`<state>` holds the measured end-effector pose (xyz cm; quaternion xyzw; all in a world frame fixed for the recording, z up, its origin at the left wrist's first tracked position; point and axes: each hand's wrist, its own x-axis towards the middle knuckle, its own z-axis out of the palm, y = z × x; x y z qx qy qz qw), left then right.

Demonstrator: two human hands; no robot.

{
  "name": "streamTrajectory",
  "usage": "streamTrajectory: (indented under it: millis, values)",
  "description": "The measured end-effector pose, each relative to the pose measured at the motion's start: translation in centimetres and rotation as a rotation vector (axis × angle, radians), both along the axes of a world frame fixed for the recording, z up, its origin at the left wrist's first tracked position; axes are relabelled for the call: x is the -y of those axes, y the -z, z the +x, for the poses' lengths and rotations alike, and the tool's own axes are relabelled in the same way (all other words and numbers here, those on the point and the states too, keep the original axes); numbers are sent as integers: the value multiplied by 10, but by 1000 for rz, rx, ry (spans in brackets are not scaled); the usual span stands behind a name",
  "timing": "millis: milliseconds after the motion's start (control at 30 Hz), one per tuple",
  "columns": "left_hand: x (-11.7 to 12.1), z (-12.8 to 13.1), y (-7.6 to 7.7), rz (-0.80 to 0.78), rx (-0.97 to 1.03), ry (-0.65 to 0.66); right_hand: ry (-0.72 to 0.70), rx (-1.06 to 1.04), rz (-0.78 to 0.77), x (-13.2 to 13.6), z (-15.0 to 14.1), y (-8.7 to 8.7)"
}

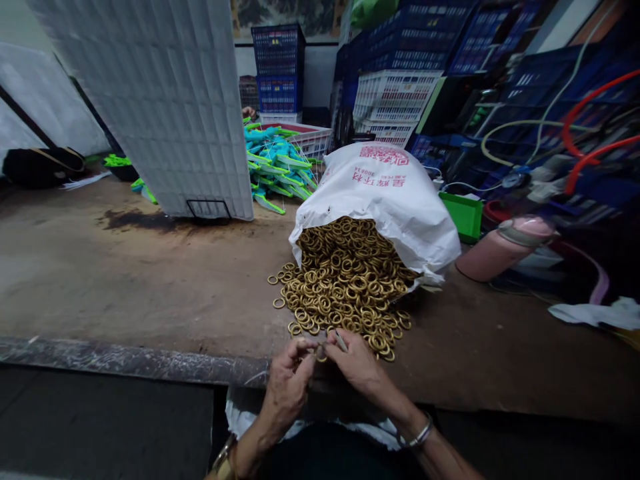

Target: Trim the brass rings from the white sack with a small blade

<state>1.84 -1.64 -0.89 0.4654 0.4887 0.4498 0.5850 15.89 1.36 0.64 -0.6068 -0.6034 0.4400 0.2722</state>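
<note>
Many gold-coloured rings (pixel 345 293) spill from the open mouth of a white woven sack (pixel 385 193) onto the brown worktable (pixel 150 287). At the near edge of this pile, my left hand (pixel 290 377) is closed, thumb and fingers pinching a gold ring (pixel 321 355). Close beside it, my right hand (pixel 357 367) is closed around a thin, pale grey tool (pixel 341 342), whose kind I cannot make out. The fingertips of both hands meet around the ring. My fingers partly hide the tool's tip.
A tall white panel (pixel 165 100) stands in a black wire holder at the left. Behind are blue and green plastic pieces (pixel 280 163) and stacked crates (pixel 277 60). To the right are a pink bottle (pixel 505 250), a green tray (pixel 461 217) and orange tubing (pixel 570 133).
</note>
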Motion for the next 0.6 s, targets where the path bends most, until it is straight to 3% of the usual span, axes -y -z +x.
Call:
streamTrajectory:
  millis: [167, 367, 467, 600]
  values:
    - [1, -2, 3, 449, -281, 104, 45, -266, -202, 4, 3, 1]
    - [-5, -6, 4, 761, -408, 171, 39, -545, -491, 6, 5, -11]
    - [-7, -8, 0, 810, -412, 191, 25, -605, -553, 7, 4, -17]
    - [-7, -9, -4, 663, -436, 173, 18, -496, -485, 8, 0, -11]
